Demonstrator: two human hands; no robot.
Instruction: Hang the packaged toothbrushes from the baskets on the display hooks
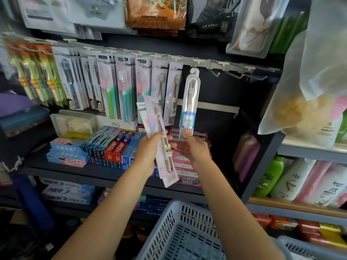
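Hanging step was in hand. Your right hand (pixel 193 147) pinched the bottom end of a clear tube-packed toothbrush (pixel 189 106), thumb on its front; its hang tab sat at a hook on the display rail (pixel 206 62), though you couldn't tell whether it was fully seated. Your left hand (pixel 150 149) gripped a small fan of pink carded toothbrushes (pixel 161 139), fingers curled round them, tilted, just left of the tube pack. White basket (pixel 180 231) sat near, below your arms; its contents weren't clear. Bare hooks (pixel 242 75) stood to the right on the rail. Judged next: let go of the tube pack once seated, then take one card from the left-hand bunch and line its hole with a hook tip.
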